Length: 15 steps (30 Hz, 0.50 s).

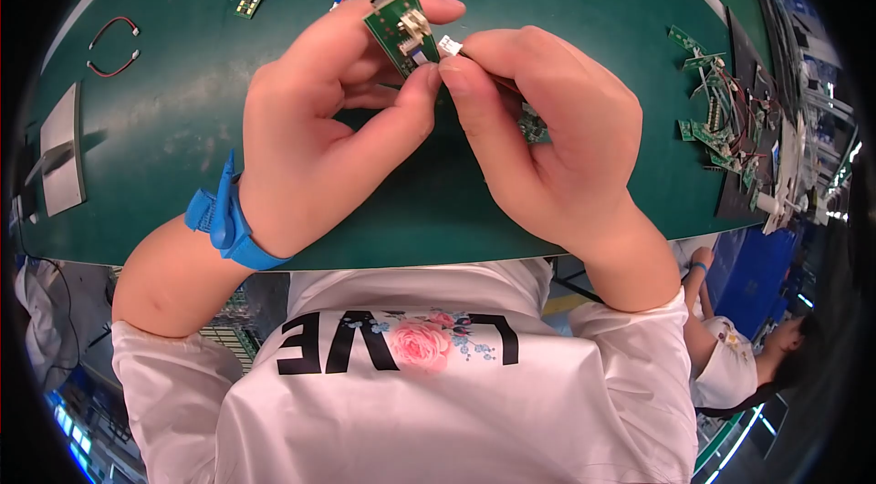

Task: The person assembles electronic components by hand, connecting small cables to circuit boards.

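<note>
A small green circuit board (pixel 401 35) is pinched upright in the left hand (pixel 319 137), its socket exposed, while a white plug connector (pixel 450 45) is gripped at the right hand (pixel 547 137) fingertips, just beside it.

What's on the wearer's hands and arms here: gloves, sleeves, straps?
No gloves: both the left hand and the right hand are bare. A blue wrist strap with a small tab sticking out wraps the left wrist. Short white sleeves end near the elbows, part of a white shirt with black lettering and a pink flower print. No rings or watch visible.
</note>
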Motion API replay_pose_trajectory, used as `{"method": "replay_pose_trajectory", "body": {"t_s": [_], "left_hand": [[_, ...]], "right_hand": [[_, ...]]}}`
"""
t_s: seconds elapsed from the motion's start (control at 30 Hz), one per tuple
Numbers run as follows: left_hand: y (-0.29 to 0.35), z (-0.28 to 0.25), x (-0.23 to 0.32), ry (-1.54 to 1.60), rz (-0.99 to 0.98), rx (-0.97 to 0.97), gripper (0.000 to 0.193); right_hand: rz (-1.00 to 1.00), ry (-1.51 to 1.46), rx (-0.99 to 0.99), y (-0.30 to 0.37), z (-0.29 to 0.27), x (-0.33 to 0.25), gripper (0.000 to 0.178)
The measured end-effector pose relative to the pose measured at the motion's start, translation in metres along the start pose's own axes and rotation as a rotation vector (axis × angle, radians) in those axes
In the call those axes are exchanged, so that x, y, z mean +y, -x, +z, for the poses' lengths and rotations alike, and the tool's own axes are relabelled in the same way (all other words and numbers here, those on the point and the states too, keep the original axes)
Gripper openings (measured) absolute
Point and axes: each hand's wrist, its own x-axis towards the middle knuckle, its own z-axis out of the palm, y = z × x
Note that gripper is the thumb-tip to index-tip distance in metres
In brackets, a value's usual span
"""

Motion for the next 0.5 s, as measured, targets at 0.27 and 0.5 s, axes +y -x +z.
{"method": "replay_pose_trajectory", "body": {"t_s": [0.27, 0.5], "left_hand": [[0.000, -0.002, -0.009, -0.235, 0.272, -0.058, 0.043], [0.000, -0.007, -0.012, -0.355, 0.330, -0.078, 0.035]], "right_hand": [[-0.100, 0.051, 0.119, 0.000, 0.003, 0.004, 0.010], [-0.103, 0.153, 0.076, 0.002, -0.001, 0.003, 0.012]]}}
